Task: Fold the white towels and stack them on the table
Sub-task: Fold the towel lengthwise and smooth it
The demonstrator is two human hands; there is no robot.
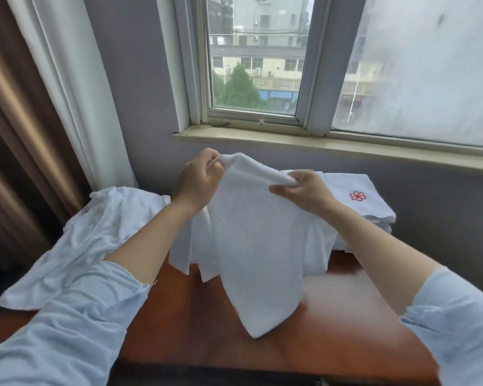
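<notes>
A folded stack (357, 199) already sits at the table's (195, 316) far right, both hands (198, 185) (304, 190) pinch one towel's (257, 246) top edge above it, and loose towels (95, 232) wait left.

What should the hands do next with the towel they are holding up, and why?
Probably lower the towel flat onto the table. The left hand and right hand pinch its top edge and it hangs loose in the air, so spreading it out would likely make folding easier before it joins the folded stack.
</notes>
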